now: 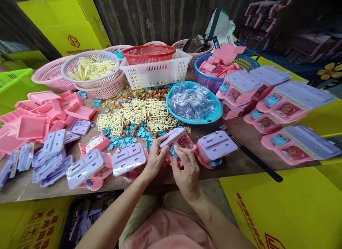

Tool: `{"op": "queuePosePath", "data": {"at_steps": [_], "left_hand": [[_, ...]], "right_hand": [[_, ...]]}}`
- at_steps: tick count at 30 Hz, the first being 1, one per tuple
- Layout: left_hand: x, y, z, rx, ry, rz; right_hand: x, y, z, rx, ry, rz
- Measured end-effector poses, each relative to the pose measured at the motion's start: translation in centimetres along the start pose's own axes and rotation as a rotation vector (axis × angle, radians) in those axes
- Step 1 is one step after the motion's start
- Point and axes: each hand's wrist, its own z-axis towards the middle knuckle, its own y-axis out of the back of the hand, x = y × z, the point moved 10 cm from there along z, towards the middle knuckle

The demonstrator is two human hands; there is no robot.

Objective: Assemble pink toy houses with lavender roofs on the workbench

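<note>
A pink plastic toy box (184,141) with a purple lid is held tilted over the table's front edge. My left hand (157,157) grips it by its left side, fingers closed. At the lower front of the box, the fingertips of my right hand (188,168) close on a small blue plastic piece (173,151); whether the piece is fixed in the box cannot be seen. Similar toy boxes stand close by, one to the right (217,145) and one to the left (129,159). Another box (87,168) sits farther left.
Pink trays (34,126) and purple lids (50,159) are heaped at left. Cream frames (136,111) and blue pieces (133,133) lie in the middle. A turquoise basin (217,115) holds clear parts. A black-handled screwdriver (256,161) lies right, near stacked boxes (288,113).
</note>
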Motion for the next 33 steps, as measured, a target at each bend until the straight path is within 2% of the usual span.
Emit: {"op": "queuePosePath", "data": {"at_steps": [6,11,16,20,25,33], "left_hand": [[0.8,-0.7,-0.8,0.062,0.076,-0.135],[1.0,-1.2,-1.0,0.057,0.162,-0.214],[1.4,-1.8,-0.8,0.103,0.200,-0.284],[1.4,-1.5,-0.4,0.076,0.169,-0.275],[0.4,-1.0,0.0,0.031,0.106,-0.162],[0.3,-1.4,-0.1,0.080,0.112,-0.224]], "right_hand": [[-0.7,-0.1,0.1,0.009,0.010,0.093],[-1.7,0.2,-0.2,-0.021,-0.029,0.078],[-1.3,0.3,-0.3,-0.052,0.006,0.066],[-0.9,0.1,-0.2,-0.055,0.021,0.051],[-0.2,0.1,-0.4,-0.090,0.077,0.026],[-0.4,0.3,-0.5,-0.109,0.127,0.063]]}}
